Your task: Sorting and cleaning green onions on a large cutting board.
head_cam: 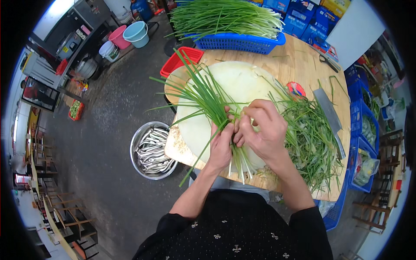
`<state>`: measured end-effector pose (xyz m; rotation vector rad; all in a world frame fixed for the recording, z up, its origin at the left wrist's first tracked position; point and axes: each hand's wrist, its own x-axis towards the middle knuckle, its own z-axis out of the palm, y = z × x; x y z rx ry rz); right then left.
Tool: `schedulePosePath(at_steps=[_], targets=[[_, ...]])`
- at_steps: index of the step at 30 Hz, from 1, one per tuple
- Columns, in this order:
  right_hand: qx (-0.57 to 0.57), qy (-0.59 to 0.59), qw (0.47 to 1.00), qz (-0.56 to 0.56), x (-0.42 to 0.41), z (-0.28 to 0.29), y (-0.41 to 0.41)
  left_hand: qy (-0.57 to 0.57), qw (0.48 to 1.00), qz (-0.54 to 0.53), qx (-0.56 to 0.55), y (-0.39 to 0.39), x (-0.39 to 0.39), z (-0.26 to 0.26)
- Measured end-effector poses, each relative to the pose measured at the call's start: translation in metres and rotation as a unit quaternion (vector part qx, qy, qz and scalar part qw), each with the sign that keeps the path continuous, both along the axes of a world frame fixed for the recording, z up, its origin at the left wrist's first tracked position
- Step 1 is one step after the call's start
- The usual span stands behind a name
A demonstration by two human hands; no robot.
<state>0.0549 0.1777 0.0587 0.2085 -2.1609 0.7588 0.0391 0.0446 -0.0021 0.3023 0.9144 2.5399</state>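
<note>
My left hand [222, 146] is wrapped around a bunch of scallions [208, 91]. Their green tops fan out up and to the left, while the white root ends hang below my fist. Close against the bunch, my right hand [265, 130] has thumb and forefinger pinched together on a small yellowish leaf [242, 114], mostly covered by the fingers. Under both hands lies a round pale chopping board [240, 78] on a wooden table [312, 65]. To the right of my right hand spreads a heap of stripped scallion leaves [312, 143].
A cleaver [328, 113] rests along the heap's right side. Behind the board stands a blue basket [237, 44] piled with scallions [224, 18], beside a red basket [182, 60]. A steel bowl of small fish [154, 152] sits left of the table. Scissors [329, 63] lie at the far right.
</note>
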Motion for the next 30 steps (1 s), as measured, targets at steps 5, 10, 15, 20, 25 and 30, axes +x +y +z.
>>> schedulePosePath(at_steps=[5, 10, 15, 20, 25, 30], targets=[[-0.154, -0.002, 0.987, -0.037, 0.006, 0.009, 0.032, -0.047, 0.998, -0.028, 0.036, -0.002, -0.007, 0.007], [0.047, -0.290, 0.931, -0.216, 0.044, 0.012, 0.044, -0.085, 0.995, -0.030, 0.032, -0.002, -0.013, 0.006], [-0.174, -0.248, 0.953, 0.025, 0.050, -0.007, -0.014, -0.101, 0.995, -0.010, 0.004, -0.001, -0.013, 0.005], [-0.042, -0.213, 0.976, 0.002, 0.046, -0.015, -0.028, -0.116, 0.993, -0.014, 0.012, -0.002, -0.016, 0.008], [-0.006, -0.165, 0.986, 0.001, 0.048, -0.022, -0.032, -0.095, 0.995, -0.008, -0.017, 0.000, -0.014, 0.009], [0.057, -0.168, 0.984, -0.023, 0.053, -0.030, -0.040, -0.133, 0.986, -0.032, 0.090, -0.001, -0.015, 0.004]])
